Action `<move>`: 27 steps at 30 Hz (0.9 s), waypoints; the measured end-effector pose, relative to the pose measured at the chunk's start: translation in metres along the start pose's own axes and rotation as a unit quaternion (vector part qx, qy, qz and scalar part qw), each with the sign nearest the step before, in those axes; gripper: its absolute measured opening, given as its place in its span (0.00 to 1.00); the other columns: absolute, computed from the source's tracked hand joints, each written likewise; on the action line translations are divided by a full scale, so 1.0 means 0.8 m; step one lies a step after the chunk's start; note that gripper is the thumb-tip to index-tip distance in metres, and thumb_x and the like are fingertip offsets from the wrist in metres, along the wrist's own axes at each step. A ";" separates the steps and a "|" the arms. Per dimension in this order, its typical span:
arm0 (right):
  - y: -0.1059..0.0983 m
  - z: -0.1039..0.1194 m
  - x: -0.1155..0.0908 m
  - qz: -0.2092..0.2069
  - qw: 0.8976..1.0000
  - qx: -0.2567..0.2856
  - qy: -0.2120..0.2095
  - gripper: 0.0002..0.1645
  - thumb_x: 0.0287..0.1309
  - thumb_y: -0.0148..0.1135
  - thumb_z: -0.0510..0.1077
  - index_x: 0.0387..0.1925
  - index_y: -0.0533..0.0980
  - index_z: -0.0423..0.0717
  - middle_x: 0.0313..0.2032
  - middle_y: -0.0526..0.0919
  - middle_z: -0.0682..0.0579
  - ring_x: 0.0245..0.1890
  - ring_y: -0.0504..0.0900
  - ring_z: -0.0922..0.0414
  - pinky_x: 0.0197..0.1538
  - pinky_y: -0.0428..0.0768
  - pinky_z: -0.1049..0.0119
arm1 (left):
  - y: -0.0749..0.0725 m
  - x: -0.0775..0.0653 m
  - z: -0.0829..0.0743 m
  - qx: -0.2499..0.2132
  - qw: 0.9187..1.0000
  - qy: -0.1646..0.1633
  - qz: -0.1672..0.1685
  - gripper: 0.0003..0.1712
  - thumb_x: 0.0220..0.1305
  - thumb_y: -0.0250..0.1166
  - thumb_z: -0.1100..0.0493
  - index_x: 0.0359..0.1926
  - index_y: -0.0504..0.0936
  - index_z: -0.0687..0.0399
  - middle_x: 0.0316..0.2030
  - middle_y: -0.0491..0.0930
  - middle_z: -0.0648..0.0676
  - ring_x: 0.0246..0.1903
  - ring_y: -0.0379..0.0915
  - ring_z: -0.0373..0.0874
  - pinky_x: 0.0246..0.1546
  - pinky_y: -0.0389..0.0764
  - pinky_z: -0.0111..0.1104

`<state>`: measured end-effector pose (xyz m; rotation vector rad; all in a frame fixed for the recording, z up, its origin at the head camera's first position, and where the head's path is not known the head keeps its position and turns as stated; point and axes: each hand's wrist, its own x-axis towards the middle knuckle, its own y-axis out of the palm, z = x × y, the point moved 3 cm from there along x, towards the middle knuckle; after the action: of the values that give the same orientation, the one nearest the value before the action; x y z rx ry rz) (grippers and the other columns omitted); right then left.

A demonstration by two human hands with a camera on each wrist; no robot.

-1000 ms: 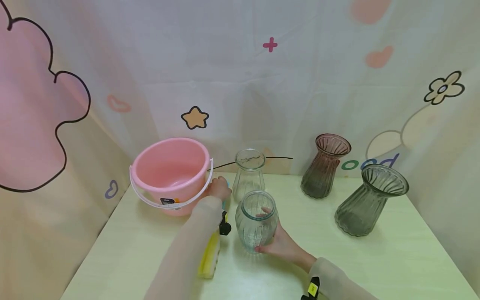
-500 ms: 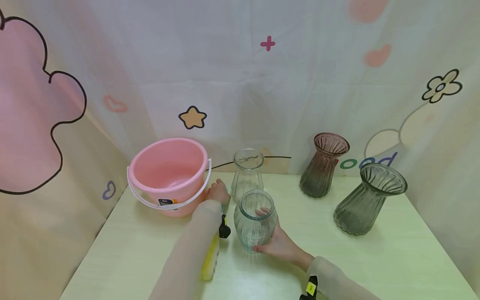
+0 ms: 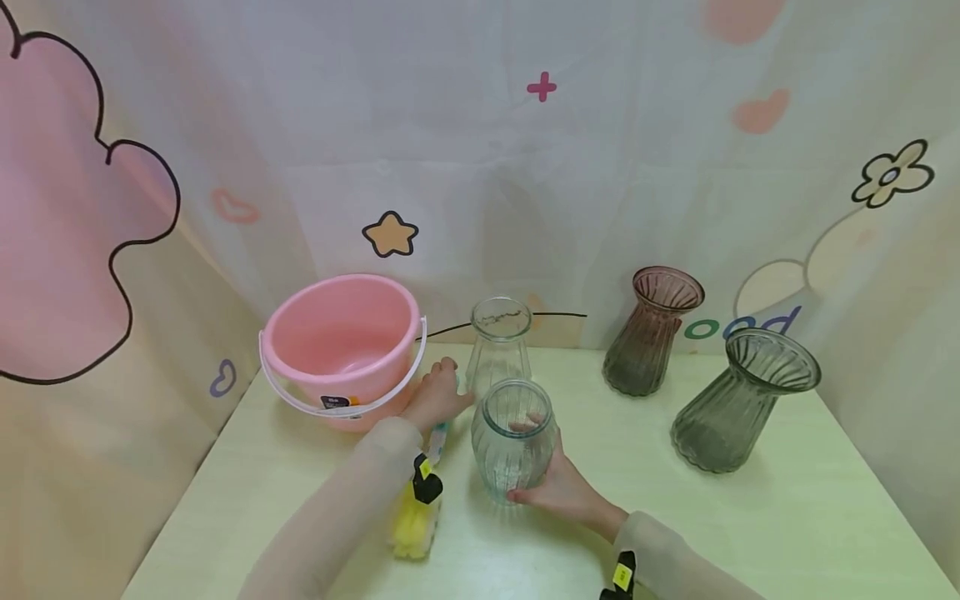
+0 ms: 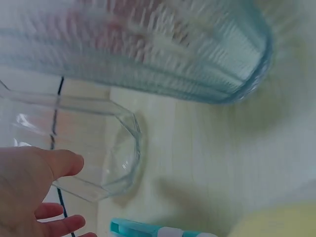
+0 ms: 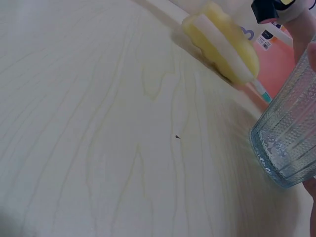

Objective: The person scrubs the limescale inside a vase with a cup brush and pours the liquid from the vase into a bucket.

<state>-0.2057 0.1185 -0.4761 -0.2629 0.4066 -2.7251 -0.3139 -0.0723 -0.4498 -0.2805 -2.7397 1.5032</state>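
My right hand (image 3: 562, 492) grips a round ribbed clear glass vase (image 3: 512, 450) by its right side, thumb low in front and fingers behind. My left hand (image 3: 437, 395) is beside the pink bucket, thumb and fingers spread apart and holding nothing. Below it lies a sponge brush: its turquoise and white handle (image 4: 170, 231) runs past the hand in the left wrist view, and its yellow sponge head (image 3: 412, 527) points toward me. Behind the ribbed vase stands a second clear glass vase (image 3: 498, 354), close to my left thumb (image 4: 71, 163).
The pink bucket (image 3: 341, 333) with a white handle stands at the back left. Toward the right are a reddish-grey glass vase (image 3: 643, 346) and a smoky grey glass vase (image 3: 726, 417), both upright. A printed curtain (image 3: 480, 167) closes off the table's (image 3: 645, 533) back.
My left hand has spread its fingers and its forearm has swung left, uncovering more of the brush handle and sponge head. The right hand and its ribbed vase have stayed nearly still.
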 end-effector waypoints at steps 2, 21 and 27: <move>0.000 0.000 0.001 0.002 1.000 0.004 -0.009 0.68 0.33 0.75 0.35 0.67 0.38 0.50 0.63 0.63 0.42 0.61 0.64 0.44 0.62 0.57 0.42 | -0.005 -0.013 -0.003 -0.016 1.000 0.024 0.001 0.33 0.57 0.62 0.51 0.57 0.62 0.64 0.52 0.68 0.63 0.50 0.69 0.57 0.51 0.71 0.45; 0.001 -0.031 0.008 -0.069 0.996 -0.062 0.018 0.68 0.28 0.79 0.47 0.66 0.42 0.56 0.60 0.65 0.48 0.60 0.66 0.44 0.58 0.63 0.40 | -0.109 -0.124 0.019 -0.065 0.980 0.159 -0.100 0.08 0.57 0.62 0.59 0.38 0.77 0.57 0.35 0.80 0.53 0.37 0.77 0.47 0.38 0.78 0.37; -0.008 -0.014 0.013 -0.078 0.993 -0.084 0.018 0.70 0.28 0.79 0.50 0.67 0.40 0.58 0.61 0.63 0.45 0.60 0.66 0.43 0.57 0.64 0.39 | -0.163 -0.141 0.047 -0.071 0.980 0.129 -0.134 0.07 0.60 0.60 0.59 0.38 0.79 0.58 0.33 0.81 0.53 0.32 0.76 0.44 0.35 0.77 0.35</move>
<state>-0.2200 0.1229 -0.4836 -0.3029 0.6522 -2.8536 -0.2268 -0.1902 -0.3517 -0.0925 -2.5569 1.1230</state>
